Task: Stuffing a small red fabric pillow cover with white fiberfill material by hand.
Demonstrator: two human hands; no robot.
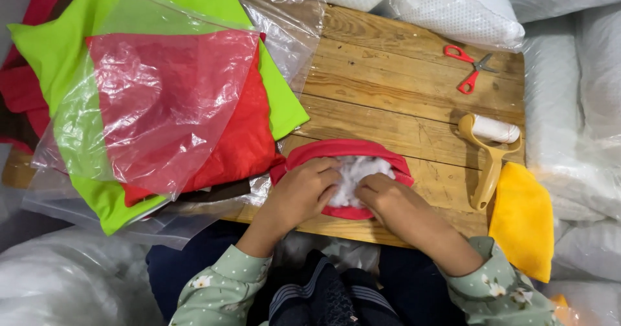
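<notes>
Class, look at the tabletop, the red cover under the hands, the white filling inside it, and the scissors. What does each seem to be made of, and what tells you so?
Tabletop: unfinished wood planks, with visible grain and seams.
Red cover: soft matte cloth, probably fleece or cotton; it folds limply.
White filling: fluffy fibre, likely polyester, wispy and clumped.
Scissors: glossy red plastic handles, grey metal-looking blades.

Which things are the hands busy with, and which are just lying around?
In use:
left hand
right hand
red cover
white stuffing

Lying about:
red scissors
lint roller
yellow cloth
green and red cushions
clear plastic bag
wooden table
</notes>
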